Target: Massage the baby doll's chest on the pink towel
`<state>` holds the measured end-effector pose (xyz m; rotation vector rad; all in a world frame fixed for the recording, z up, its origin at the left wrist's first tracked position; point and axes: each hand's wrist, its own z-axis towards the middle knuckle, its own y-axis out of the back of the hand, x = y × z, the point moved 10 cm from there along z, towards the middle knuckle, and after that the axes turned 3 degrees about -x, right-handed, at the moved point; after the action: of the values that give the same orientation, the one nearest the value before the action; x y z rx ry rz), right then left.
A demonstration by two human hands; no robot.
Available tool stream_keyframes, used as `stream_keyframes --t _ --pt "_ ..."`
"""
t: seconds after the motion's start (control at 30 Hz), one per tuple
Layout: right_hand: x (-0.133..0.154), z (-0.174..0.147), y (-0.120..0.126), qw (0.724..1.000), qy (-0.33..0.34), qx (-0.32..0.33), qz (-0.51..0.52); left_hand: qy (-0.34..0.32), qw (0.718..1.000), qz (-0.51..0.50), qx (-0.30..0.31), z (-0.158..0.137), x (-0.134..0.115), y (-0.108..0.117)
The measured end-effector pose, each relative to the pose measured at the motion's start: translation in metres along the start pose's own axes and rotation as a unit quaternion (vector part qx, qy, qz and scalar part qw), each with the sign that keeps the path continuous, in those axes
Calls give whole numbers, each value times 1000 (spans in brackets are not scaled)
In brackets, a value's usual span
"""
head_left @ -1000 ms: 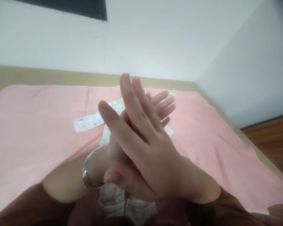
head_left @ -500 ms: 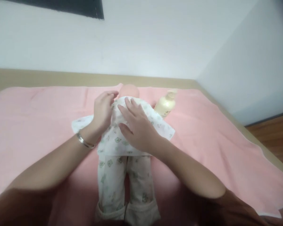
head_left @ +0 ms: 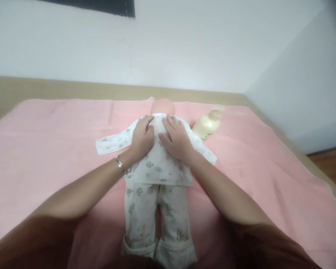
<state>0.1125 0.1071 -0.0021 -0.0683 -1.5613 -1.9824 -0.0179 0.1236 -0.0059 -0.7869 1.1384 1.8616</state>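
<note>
A baby doll lies with its bald head (head_left: 162, 106) at the far end, no face showing. It wears a white printed top (head_left: 165, 170) and matching trousers (head_left: 142, 213) with turned-up cuffs. My left hand (head_left: 142, 137) rests on the left of the doll's upper back, thumb apart from the fingers. On the right of the upper back lies my right hand (head_left: 177, 138), flat with its fingers spread. Neither hand grips anything. The top's sleeves stretch out to both sides. A silver bracelet (head_left: 120, 164) circles my left wrist.
A pale yellow pump bottle (head_left: 207, 125) lies tilted beside the doll's right-hand sleeve. The doll is on a pink cloth (head_left: 249, 164) over a tan surface (head_left: 72, 86). White walls stand behind and to the right, with a dark panel (head_left: 109, 6) high up.
My left hand has come down from beside the doll's shoulder onto its back. My right hand stays on the back. The left sleeve now lies straighter, and the view has shifted slightly.
</note>
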Motion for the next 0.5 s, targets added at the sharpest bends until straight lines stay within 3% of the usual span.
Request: stream_keyframes --t 0.1,0.23,0.4,0.5 --pt "-2 -1 2 999 -24 -5 -21 3 1000 14 22 1 -1 -4" --pt "15 -16 5 997 -46 -12 -55 6 1000 12 21 2 1 -4" --pt "66 -37 -5 994 90 30 -48 22 999 -31 0 1 11 -1" --pt "58 -27 -6 992 114 47 -16 31 998 -53 -15 -1 14 3"
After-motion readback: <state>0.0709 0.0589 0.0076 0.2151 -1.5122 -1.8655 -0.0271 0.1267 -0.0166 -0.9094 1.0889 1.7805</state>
